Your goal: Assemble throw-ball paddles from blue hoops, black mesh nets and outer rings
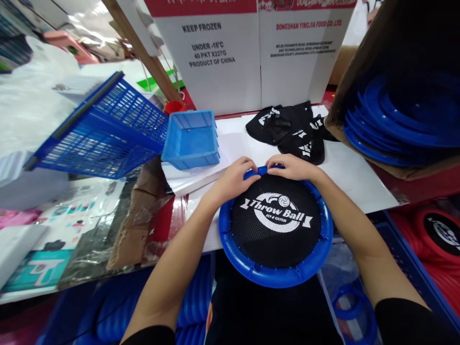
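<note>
A round throw-ball disc (276,215) leans between the table edge and my lap, a black mesh with white "Throw Ball" print inside a blue plastic rim (275,279). My left hand (241,176) is closed on the far part of that rim, thumb on the near side. Just to its right, my right hand (290,167) pinches the same rim with bent fingers. The two hands nearly meet at the top. Beyond them several loose black mesh pieces (287,129) with white print lie in a heap on the white board (362,187).
Left of the heap stand a light-blue bin (190,139) and a tilted blue basket (104,129). A white carton (247,62) closes off the back. At right, a cardboard box (339,103) holds blue discs (391,120); red discs (436,230) lie below. Blue rings (196,302) are stacked beneath the table.
</note>
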The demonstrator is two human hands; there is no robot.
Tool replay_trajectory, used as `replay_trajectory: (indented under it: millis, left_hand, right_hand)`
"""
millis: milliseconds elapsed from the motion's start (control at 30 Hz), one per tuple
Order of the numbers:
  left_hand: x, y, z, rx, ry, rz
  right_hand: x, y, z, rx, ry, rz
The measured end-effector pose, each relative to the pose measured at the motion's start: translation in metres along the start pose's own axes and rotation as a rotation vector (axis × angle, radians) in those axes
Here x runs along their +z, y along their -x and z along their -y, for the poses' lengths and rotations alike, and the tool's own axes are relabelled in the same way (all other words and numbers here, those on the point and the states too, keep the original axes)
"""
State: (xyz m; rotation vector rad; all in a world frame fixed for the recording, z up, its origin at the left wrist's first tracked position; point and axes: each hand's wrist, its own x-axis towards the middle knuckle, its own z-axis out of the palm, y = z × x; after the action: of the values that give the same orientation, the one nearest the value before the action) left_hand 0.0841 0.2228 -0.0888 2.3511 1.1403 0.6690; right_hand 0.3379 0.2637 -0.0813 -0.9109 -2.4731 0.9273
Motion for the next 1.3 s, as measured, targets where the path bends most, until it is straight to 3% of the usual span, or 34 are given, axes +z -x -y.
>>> replay_trajectory:
  millis: [133,367,567,900,1033,1300]
  left_hand:
    - [0.008,0.003,0.000,0.137,-0.109,0.045]
    - [0.011,0.001,0.001,0.147,-0.132,0.037]
    - [0.009,-0.004,-0.003,-0.008,0.011,-0.043]
    - [0.003,-0.009,0.007,-0.276,0.234,0.048]
    - [0.005,-0.010,0.008,-0.295,0.258,0.027]
    - [0.011,-0.011,0.006,-0.207,0.215,-0.037]
  right_hand:
    - [0.007,-0.004,-0.003,-0.103,-0.032,0.014]
    - [0.011,-0.005,-0.004,-0.109,-0.061,0.009]
    - [0.016,-0.007,-0.003,-0.032,-0.091,-0.038]
    - [0.017,-0.010,-0.001,0.099,-0.182,-0.055]
    - [0.015,-0.012,0.000,0.153,-0.196,-0.040]
    - [0.013,-0.013,0.001,0.178,-0.178,-0.023]
